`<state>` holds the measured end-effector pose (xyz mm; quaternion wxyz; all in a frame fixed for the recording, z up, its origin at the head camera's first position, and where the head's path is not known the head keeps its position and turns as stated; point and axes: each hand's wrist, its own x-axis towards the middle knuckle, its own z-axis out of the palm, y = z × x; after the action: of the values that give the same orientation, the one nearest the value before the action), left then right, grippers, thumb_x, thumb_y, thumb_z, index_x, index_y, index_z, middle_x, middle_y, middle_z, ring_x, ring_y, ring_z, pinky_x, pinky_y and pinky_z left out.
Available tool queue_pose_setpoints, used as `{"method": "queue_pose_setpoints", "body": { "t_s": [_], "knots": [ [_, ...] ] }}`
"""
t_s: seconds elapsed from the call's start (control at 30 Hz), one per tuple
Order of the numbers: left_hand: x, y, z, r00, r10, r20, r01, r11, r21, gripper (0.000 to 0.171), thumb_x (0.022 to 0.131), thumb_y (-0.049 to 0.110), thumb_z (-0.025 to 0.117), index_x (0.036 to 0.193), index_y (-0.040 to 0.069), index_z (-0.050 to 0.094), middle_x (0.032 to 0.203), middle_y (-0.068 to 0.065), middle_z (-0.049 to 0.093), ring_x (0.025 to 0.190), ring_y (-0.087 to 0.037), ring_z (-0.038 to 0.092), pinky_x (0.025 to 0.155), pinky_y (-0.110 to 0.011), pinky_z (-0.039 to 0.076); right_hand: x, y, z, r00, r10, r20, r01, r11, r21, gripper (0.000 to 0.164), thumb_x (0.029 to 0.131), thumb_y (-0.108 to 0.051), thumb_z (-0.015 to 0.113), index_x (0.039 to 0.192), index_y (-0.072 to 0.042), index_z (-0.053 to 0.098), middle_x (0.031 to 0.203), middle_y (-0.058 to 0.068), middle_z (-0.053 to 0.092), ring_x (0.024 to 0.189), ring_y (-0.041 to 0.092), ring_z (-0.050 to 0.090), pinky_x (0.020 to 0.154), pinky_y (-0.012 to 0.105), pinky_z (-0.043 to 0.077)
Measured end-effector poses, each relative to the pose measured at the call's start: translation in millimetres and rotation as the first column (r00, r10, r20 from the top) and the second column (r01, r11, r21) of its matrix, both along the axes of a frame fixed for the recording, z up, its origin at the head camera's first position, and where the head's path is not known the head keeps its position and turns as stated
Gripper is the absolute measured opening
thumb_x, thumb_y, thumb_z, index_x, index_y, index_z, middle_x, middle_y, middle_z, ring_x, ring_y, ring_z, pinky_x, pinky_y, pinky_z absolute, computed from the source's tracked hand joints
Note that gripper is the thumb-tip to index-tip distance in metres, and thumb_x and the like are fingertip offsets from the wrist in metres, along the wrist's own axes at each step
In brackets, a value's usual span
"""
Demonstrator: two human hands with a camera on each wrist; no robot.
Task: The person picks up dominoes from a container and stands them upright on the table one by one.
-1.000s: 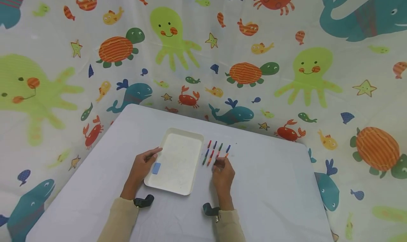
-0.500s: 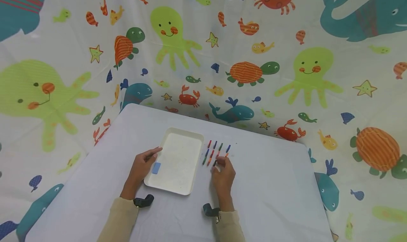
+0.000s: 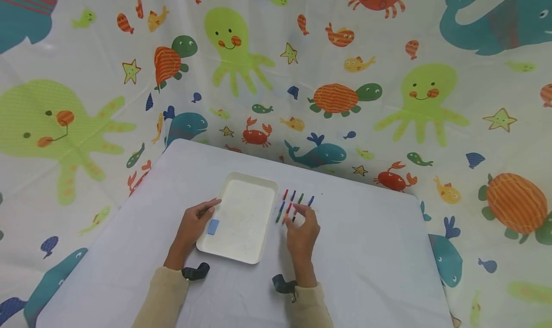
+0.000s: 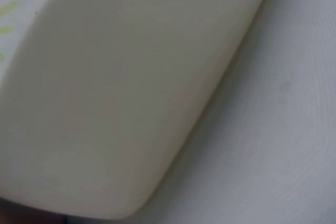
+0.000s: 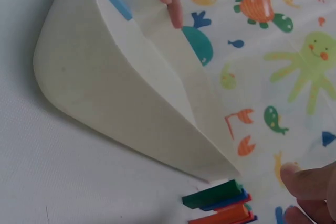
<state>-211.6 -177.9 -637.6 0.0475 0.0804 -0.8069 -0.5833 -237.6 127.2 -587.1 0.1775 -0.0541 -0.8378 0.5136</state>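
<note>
A white rectangular tray (image 3: 242,218) lies on the table. At its left side wall my left hand (image 3: 191,227) holds the rim; in the right wrist view, some fingers (image 5: 175,13) of that hand show over the rim. A small flat blue rectangle (image 3: 213,227) is inside the tray near this hand. Right of the tray lie several short coloured sticks like crayons, among them a green stick (image 3: 301,198) and an orange stick (image 5: 220,214). Over their near end is my right hand (image 3: 303,232), thumb and index apart, partly covering the sticks. A black stick (image 3: 294,218) shows between them.
White cloth covers the table (image 3: 366,251). Behind and at both sides hangs a curtain (image 3: 267,84) printed with sea animals. The tray's outer wall (image 4: 121,93) fills much of the left wrist view.
My right thumb and index have spread apart, and the index has moved up over the sticks. The black stick now shows between them. The left hand and tray stay put.
</note>
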Motion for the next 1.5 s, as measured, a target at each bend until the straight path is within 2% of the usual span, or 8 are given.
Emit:
{"method": "queue_pose_setpoints", "body": {
  "t_s": [0.1, 0.3, 0.43, 0.57, 0.7, 0.83, 1.33, 1.5],
  "knots": [
    [-2.3, 0.0, -0.8, 1.0, 0.003, 0.002, -0.003, 1.0, 0.013, 0.036, 0.111, 0.022, 0.057, 0.146, 0.014, 0.066, 0.162, -0.013, 0.053, 0.155, -0.035, 0.045, 0.126, -0.055, 0.04, -1.6, -5.4, 1.6, 0.999, 0.032, -0.037, -0.032, 0.999, 0.001, 0.043, 0.085, 0.002, 0.085, 0.12, -0.017, 0.072, 0.123, 0.003, 0.075, 0.123, 0.028, 0.068, 0.114, 0.059, 0.049],
    [-6.8, 0.8, -1.5, 1.0, 0.006, 0.004, -0.006, 1.0, 0.013, 0.036, 0.111, 0.021, 0.057, 0.146, 0.013, 0.066, 0.162, -0.012, 0.053, 0.155, -0.035, 0.045, 0.126, -0.054, 0.039, -3.9, -16.7, 3.5, 0.995, 0.088, -0.04, -0.089, 0.996, -0.008, 0.043, 0.084, 0.002, 0.086, 0.121, -0.016, 0.072, 0.123, 0.001, 0.077, 0.122, 0.026, 0.069, 0.113, 0.054, 0.053],
    [-9.7, 1.3, -2.1, 1.0, 0.006, 0.003, -0.006, 1.0, 0.014, 0.036, 0.111, 0.02, 0.057, 0.146, 0.013, 0.066, 0.162, -0.013, 0.053, 0.155, -0.036, 0.045, 0.126, -0.056, 0.039, -4.7, -23.3, 3.6, 0.994, 0.104, -0.031, -0.104, 0.994, -0.011, 0.042, 0.085, 0.0, 0.086, 0.12, -0.018, 0.072, 0.122, -0.001, 0.076, 0.123, 0.023, 0.069, 0.115, 0.054, 0.049],
    [-12.5, 1.5, -3.4, 1.0, 0.009, 0.008, -0.009, 1.0, 0.017, 0.037, 0.111, 0.021, 0.056, 0.146, 0.014, 0.065, 0.162, -0.012, 0.053, 0.155, -0.036, 0.045, 0.126, -0.056, 0.039, -6.4, -31.3, 1.6, 0.99, 0.13, -0.058, -0.13, 0.991, 0.01, 0.041, 0.084, 0.0, 0.087, 0.119, -0.016, 0.073, 0.12, 0.002, 0.076, 0.12, 0.023, 0.07, 0.114, 0.052, 0.051],
    [-15.9, 2.1, -4.5, 1.0, 0.016, 0.012, -0.016, 1.0, 0.017, 0.036, 0.112, 0.021, 0.056, 0.146, 0.014, 0.066, 0.162, -0.011, 0.054, 0.154, -0.034, 0.046, 0.126, -0.056, 0.04, -7.2, -40.8, -0.5, 0.987, 0.158, -0.039, -0.157, 0.987, 0.022, 0.038, 0.087, -0.002, 0.086, 0.119, -0.017, 0.072, 0.12, 0.001, 0.076, 0.118, 0.022, 0.071, 0.11, 0.049, 0.057],
    [-18.9, 3.1, -4.5, 1.0, 0.016, 0.012, -0.016, 1.0, 0.02, 0.036, 0.111, 0.02, 0.057, 0.146, 0.015, 0.066, 0.162, -0.01, 0.054, 0.153, -0.034, 0.047, 0.125, -0.056, 0.041, -7.7, -48.8, -0.7, 0.983, 0.186, -0.011, -0.185, 0.982, 0.023, 0.038, 0.088, -0.004, 0.085, 0.121, -0.018, 0.072, 0.122, 0.001, 0.075, 0.119, 0.02, 0.071, 0.112, 0.046, 0.056],
    [-30.7, 2.3, -7.7, 1.0, 0.007, -0.019, -0.008, 1.0, -0.014, 0.036, 0.111, 0.019, 0.056, 0.145, 0.012, 0.066, 0.161, -0.013, 0.054, 0.155, -0.036, 0.045, 0.127, -0.056, 0.038, -16.9, -76.9, -6.9, 0.961, 0.274, -0.019, -0.273, 0.961, 0.047, 0.039, 0.087, -0.007, 0.088, 0.12, -0.019, 0.071, 0.121, 0.001, 0.076, 0.116, 0.02, 0.072, 0.108, 0.048, 0.057],
    [-35.9, 2.0, -9.9, 1.0, 0.003, -0.025, -0.003, 1.0, -0.015, 0.036, 0.112, 0.021, 0.056, 0.145, 0.013, 0.066, 0.161, -0.013, 0.055, 0.154, -0.036, 0.046, 0.127, -0.055, 0.038, -19.6, -89.0, -10.2, 0.952, 0.306, -0.011, -0.305, 0.95, 0.069, 0.039, 0.086, -0.009, 0.089, 0.12, -0.02, 0.071, 0.12, -0.001, 0.076, 0.114, 0.018, 0.072, 0.11, 0.045, 0.057]
  ]
}}
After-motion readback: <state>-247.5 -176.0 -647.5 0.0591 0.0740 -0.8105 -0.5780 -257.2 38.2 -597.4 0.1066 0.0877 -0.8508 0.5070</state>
